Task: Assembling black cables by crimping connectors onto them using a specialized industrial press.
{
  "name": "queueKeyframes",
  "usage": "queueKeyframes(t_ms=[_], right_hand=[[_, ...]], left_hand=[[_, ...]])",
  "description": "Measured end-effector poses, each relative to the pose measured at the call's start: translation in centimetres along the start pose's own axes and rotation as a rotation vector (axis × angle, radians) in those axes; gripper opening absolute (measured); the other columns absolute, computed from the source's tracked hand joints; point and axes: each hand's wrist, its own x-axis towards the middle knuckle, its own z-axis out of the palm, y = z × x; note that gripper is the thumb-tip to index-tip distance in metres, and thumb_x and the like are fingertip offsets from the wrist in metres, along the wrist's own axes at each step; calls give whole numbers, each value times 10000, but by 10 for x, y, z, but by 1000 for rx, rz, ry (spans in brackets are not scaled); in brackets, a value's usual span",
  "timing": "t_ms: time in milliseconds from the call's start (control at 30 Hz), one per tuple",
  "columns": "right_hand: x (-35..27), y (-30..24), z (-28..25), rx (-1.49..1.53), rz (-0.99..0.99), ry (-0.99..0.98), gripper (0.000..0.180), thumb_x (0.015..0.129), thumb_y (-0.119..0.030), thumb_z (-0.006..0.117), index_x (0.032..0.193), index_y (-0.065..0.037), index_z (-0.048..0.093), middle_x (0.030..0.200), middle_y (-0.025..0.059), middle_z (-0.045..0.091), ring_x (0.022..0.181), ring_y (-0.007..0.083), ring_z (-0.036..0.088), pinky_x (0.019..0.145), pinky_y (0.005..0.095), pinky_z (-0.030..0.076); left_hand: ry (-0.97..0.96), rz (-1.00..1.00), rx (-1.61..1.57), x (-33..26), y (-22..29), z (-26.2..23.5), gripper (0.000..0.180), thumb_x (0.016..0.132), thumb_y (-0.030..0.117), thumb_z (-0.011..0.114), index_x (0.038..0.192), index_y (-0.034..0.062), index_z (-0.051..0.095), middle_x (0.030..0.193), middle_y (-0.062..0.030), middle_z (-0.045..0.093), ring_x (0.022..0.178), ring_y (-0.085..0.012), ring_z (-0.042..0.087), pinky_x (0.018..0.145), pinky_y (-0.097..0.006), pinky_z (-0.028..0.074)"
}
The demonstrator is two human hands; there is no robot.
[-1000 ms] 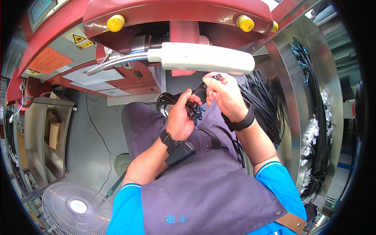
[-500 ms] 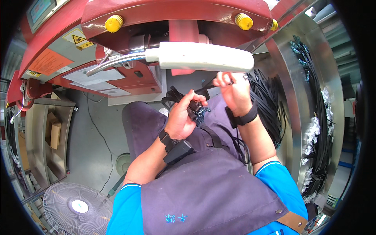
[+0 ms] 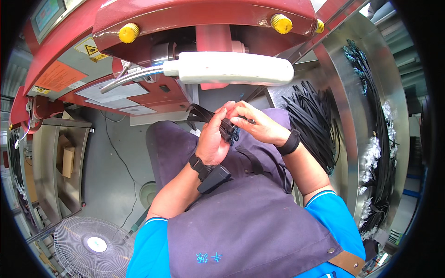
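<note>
My left hand (image 3: pixel 214 140) is closed around a bundle of flat black straps (image 3: pixel 199 114) above my lap. Loose strap lengths stick out past its fingers on the far left side, and dark ends with a bluish tint show below its palm. My right hand (image 3: pixel 264 126) meets it from the right, fingers bent and pressed together at the top of the bundle. A bit of dark strap shows under those fingers; the rest of that grip is hidden.
Just beyond my hands hangs a white lamp head (image 3: pixel 236 68) on a bendable metal arm, in front of a red machine (image 3: pixel 204 13). At right, a pile of black straps (image 3: pixel 313 125) lies beside a metal trough (image 3: pixel 398 153) with more straps. A fan (image 3: pixel 95 245) stands at lower left.
My right hand has come down and left from beneath the lamp's right end to the bundle. My left hand keeps its hold in nearly the same place.
</note>
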Motion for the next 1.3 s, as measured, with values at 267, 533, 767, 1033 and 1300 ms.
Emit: queueKeyframes(t_ms=[267,533,767,1033,1300], right_hand=[[5,-13,-1,215,102,-74,161,940,-127,535,1036,1,528,942,55,558,902,130,498,843,274,410],[5,-27,-5,6,123,70,150,889,-90,597,982,11,537,863,108,602,782,162,551,737,281,452],[9,-40,-11,-74,46,360,104,853,-65,630,916,0,580,765,94,614,704,152,579,652,278,455],[19,-31,-9,242,57,478,104,905,-93,581,967,-12,596,800,12,600,748,71,545,661,229,444],[36,-33,-17,322,19,476,138,905,-123,593,967,0,601,816,32,601,716,87,547,644,238,452]], left_hand=[[-79,28,77,-1,1,-3,336,971,227,476,1232,27,539,1129,-46,599,1014,-129,563,900,-276,436],[0,101,85,-1,4,-7,291,922,175,587,1164,13,573,1039,-58,622,945,-117,575,816,-248,453],[5,203,68,-3,11,-3,207,894,92,610,1086,20,589,907,-93,639,826,-157,599,749,-279,492],[-46,245,34,0,14,11,179,910,110,591,1049,2,622,967,-97,660,835,-121,572,760,-256,469],[-30,208,-36,4,18,18,209,917,158,584,1030,-9,639,959,-86,664,811,-123,576,765,-281,484]])
